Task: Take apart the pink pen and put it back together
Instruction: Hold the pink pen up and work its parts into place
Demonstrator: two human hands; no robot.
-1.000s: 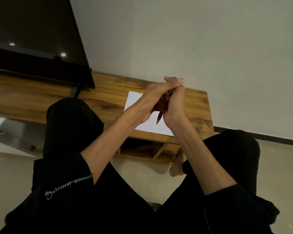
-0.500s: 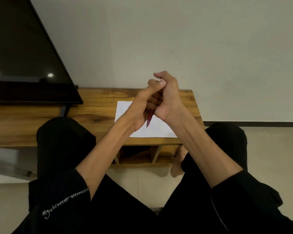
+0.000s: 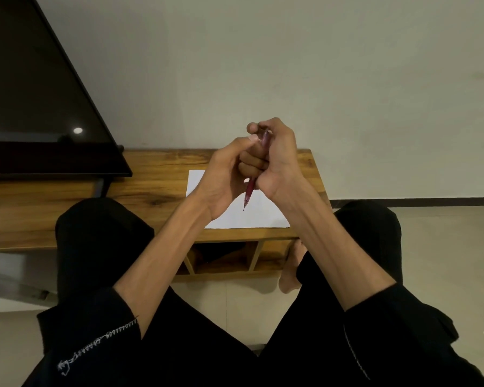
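Since the earlier frame, your hands sit lower over the white sheet (image 3: 252, 216). Left hand (image 3: 224, 180) and right hand (image 3: 277, 160): both closed around pink pen (image 3: 249, 191), tip down above sheet. Pen apparently whole; stage unclear.

no readable text, label, brand, number or sign found. the sheet of paper (image 3: 252, 216) on the counter (image 3: 157, 174) shows blank white where visible. the dark screen (image 3: 39, 107) carries only two light reflections, no lettering. the pink pen (image 3: 249, 191) shows no legible print. white stitching on the black sleeve (image 3: 95, 342) forms no readable characters.
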